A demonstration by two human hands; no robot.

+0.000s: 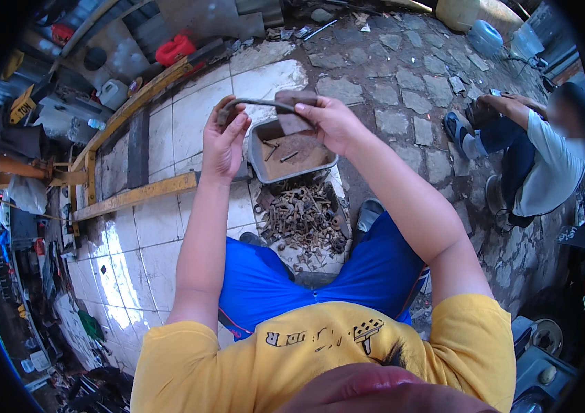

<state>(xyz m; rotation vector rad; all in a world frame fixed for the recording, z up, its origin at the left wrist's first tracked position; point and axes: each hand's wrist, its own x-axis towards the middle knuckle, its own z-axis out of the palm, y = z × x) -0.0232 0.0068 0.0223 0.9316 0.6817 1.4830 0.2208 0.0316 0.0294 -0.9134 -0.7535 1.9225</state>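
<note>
A thin, dark, curved rod point(259, 102) spans between my two hands, held up over a grey tub. My left hand point(225, 141) pinches its left end between thumb and fingers. My right hand point(333, 124) grips the other end together with a worn brown sheet point(295, 118), which looks like sandpaper. Below them stands the grey plastic tub point(256, 162), with a few bolts point(289, 156) lying on its dirty brown bottom. Between my feet, just nearer than the tub, spreads a heap of rusty bolts, nuts and small metal parts point(302, 213).
A yellow wooden frame point(142, 195) lies on the white tiles to the left. Red point(175, 49) and white jugs point(112, 94) stand beyond it. Another person point(547, 151) sits at the right on stone paving point(402, 96). Clear plastic containers point(486, 38) stand at far right.
</note>
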